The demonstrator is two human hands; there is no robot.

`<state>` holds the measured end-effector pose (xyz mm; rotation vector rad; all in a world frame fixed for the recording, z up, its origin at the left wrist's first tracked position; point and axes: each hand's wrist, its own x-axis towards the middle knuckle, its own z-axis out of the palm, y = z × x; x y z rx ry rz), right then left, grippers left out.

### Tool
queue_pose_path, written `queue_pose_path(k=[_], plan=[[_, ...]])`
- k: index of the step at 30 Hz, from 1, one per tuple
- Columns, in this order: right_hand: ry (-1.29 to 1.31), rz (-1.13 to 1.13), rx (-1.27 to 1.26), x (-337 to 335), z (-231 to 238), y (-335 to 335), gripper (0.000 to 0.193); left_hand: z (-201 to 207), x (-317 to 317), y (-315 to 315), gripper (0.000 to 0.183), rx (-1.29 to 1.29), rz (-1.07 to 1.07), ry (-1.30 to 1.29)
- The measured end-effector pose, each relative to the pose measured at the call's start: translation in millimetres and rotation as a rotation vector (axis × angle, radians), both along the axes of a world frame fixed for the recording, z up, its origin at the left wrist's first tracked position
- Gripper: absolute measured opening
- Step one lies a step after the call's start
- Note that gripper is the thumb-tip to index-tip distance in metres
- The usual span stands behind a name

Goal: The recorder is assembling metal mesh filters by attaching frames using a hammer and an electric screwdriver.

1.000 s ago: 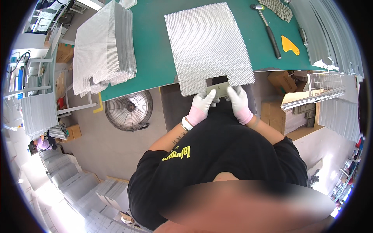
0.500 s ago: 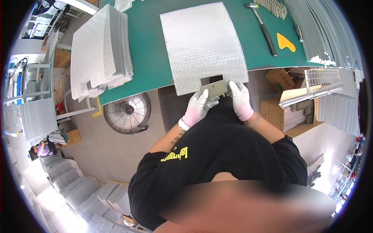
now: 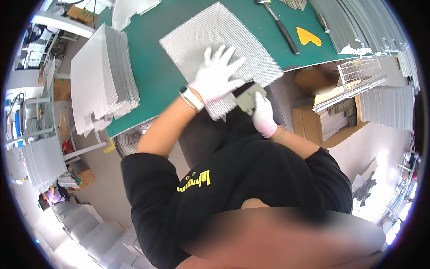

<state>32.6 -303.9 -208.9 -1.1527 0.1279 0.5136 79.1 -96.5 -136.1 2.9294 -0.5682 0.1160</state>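
Note:
A silvery mesh panel lies turned at an angle on the green table, its notched near end reaching past the front edge. Fingers spread, my left hand rests over the panel's near part. My right hand is closed on a small flat grey-green plate, with the thumb or fingers across its face. The plate sits beside the dark notch in the panel; whether the two touch is hard to tell. Both hands wear white gloves.
A stack of mesh panels stands on the table's left. Toward the right lie a hammer, a yellow scraper and a screwdriver. Below are a floor fan and an open cardboard box.
My left hand has let go of the plate and spread over the panel. The panel has turned and shifted left. My right hand keeps the plate, now tilted.

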Motion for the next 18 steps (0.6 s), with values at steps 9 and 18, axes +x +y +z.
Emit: queue_pose_path(k=[9, 18], plan=[[-0.033, 0.128, -0.151, 41.4, -8.0, -32.8, 0.03, -2.2, -35.8, -59.4, 0.06, -0.041, 0.217, -0.027], [0.019, -0.018, 0.014, 32.8, -4.6, -34.0, 0.024, 0.9, -43.5, -64.6, 0.056, -0.092, 0.166, -0.015]])
